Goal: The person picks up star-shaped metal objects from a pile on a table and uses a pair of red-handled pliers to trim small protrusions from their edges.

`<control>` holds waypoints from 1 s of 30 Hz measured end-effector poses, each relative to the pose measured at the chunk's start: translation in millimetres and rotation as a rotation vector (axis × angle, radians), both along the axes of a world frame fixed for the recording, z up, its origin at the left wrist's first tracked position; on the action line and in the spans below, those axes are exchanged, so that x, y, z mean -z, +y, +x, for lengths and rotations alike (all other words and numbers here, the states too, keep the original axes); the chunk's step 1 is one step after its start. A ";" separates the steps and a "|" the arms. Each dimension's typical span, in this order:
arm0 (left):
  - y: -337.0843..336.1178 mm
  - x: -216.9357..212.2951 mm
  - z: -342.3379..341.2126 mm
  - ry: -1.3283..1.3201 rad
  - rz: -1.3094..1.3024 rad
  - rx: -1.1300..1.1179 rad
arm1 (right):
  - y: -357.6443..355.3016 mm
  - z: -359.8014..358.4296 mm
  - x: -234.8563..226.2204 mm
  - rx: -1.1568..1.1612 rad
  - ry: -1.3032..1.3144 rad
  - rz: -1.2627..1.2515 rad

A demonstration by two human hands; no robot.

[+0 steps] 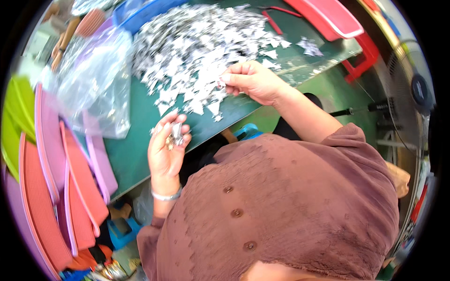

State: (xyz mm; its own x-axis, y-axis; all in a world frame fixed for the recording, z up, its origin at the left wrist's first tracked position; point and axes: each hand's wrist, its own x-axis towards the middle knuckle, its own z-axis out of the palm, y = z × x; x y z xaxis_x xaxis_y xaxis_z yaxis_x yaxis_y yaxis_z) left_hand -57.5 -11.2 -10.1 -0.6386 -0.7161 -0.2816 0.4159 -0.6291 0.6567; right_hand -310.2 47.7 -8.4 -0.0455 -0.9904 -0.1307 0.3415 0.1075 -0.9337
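Note:
A broad heap of small silvery-white, pointed, star-like pieces (187,51) covers much of the green table (145,154). My left hand (166,152) is raised near the table's front edge, palm up. Its fingers curl round a few small shiny silver pieces (176,133), with a bit of gold colour among them. At the heap's near right side, my right hand (255,83) has thumb and fingertips pressed together. Something tiny may be between those fingertips, too small to name. A few loose pieces lie on the table between my hands.
A clear plastic bag (101,84) lies left of the heap, near a blue tray (145,14). Pink and purple plastic baskets (42,187) stack at the left edge. Red-handled pliers (273,22) and a red basket (328,16) lie at the far right.

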 end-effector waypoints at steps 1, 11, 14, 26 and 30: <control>0.8 -0.7 -2.0 0.004 -0.003 -0.004 | 6.0 -11.2 -0.5 0.015 -0.007 0.009; 8.1 -5.3 -20.3 -0.043 -0.031 0.051 | 76.1 -150.7 5.3 0.877 0.925 0.077; 8.2 -3.7 -23.7 -0.002 -0.017 0.074 | 84.1 -183.4 14.9 0.911 1.282 0.180; 14.5 -12.4 -48.1 0.284 0.224 0.081 | 52.9 -93.3 9.4 0.698 1.226 -0.300; 15.7 -15.0 -55.5 0.294 0.205 0.100 | 40.4 -28.3 -0.7 0.269 1.064 -0.500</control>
